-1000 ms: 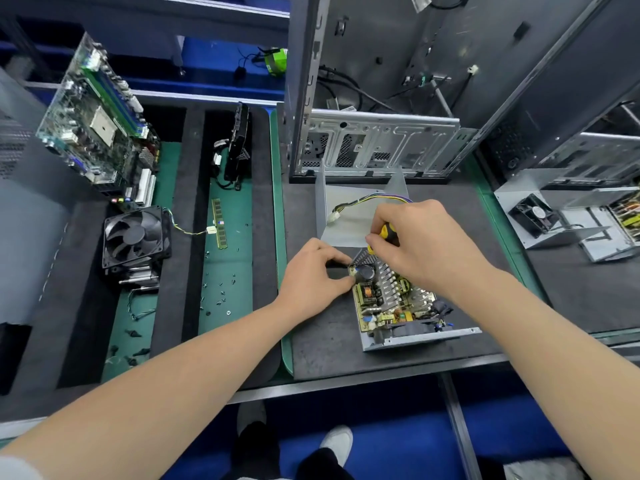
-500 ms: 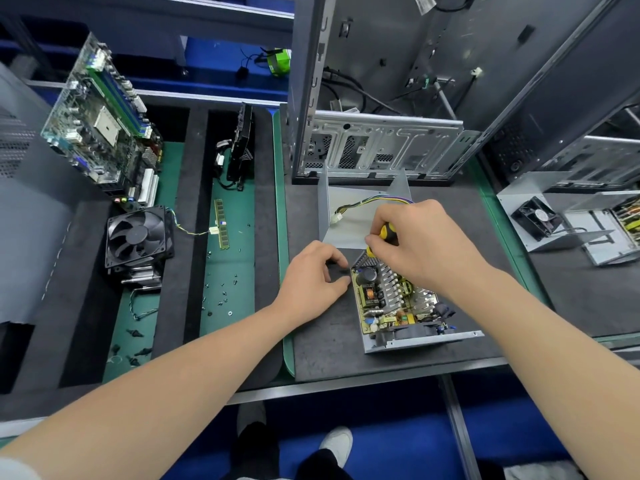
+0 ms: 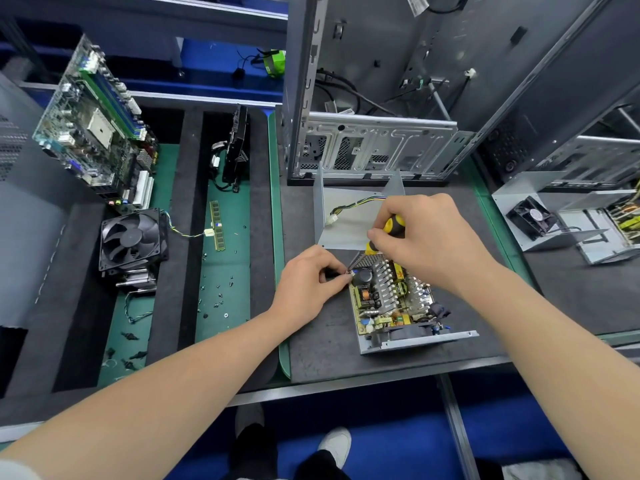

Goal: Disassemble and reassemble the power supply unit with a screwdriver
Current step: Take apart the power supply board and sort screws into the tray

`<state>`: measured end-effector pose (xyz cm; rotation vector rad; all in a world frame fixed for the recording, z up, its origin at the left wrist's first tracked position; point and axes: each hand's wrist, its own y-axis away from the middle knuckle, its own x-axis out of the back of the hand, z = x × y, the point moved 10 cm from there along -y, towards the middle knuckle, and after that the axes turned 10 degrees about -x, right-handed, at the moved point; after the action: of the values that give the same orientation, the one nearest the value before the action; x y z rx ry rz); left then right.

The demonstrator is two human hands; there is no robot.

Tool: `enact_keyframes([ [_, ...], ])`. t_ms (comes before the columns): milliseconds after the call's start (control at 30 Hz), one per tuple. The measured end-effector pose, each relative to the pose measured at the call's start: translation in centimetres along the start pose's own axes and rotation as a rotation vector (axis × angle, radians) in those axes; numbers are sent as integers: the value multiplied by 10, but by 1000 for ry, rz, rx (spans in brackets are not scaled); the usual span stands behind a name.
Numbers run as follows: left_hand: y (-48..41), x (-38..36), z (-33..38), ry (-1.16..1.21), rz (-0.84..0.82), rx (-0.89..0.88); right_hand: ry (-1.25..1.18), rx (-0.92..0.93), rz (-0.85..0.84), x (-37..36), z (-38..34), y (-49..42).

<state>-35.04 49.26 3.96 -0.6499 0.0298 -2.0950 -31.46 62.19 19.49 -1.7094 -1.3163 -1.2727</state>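
Observation:
The open power supply unit [image 3: 391,303] lies on the dark mat, its circuit board, heat sinks and a black capacitor exposed. Behind it lies its grey metal cover [image 3: 346,220] with a bundle of coloured wires [image 3: 353,205] on it. My right hand [image 3: 429,237] grips a yellow and black screwdriver [image 3: 393,228] above the unit's far left corner; the tip is hidden. My left hand [image 3: 308,284] has its fingers curled at the unit's left edge, pinching something small and dark beside the capacitor; what it is cannot be made out.
An open computer case [image 3: 374,147] stands right behind the cover. To the left are a black fan [image 3: 131,239], a tilted motherboard [image 3: 93,126], a memory stick [image 3: 217,230] and several loose screws [image 3: 218,296] on green mats. Another fan and metal housing [image 3: 533,218] sit at right.
My right hand has shifted slightly on the screwdriver, showing more of the handle. My left hand has drawn back a little and returned to the unit's left edge.

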Motion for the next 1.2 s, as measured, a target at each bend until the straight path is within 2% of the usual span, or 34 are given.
enact_keyframes([
  [400, 0, 0, 1, -26, 28, -2, -14, -27, 3, -3, 7, 0],
  [800, -1, -2, -3, -68, 12, 35, 97, 93, 33, -12, -11, 0],
  [1200, -2, -1, 0, -83, -6, 39, 149, 72, 7, -15, -16, -6],
])
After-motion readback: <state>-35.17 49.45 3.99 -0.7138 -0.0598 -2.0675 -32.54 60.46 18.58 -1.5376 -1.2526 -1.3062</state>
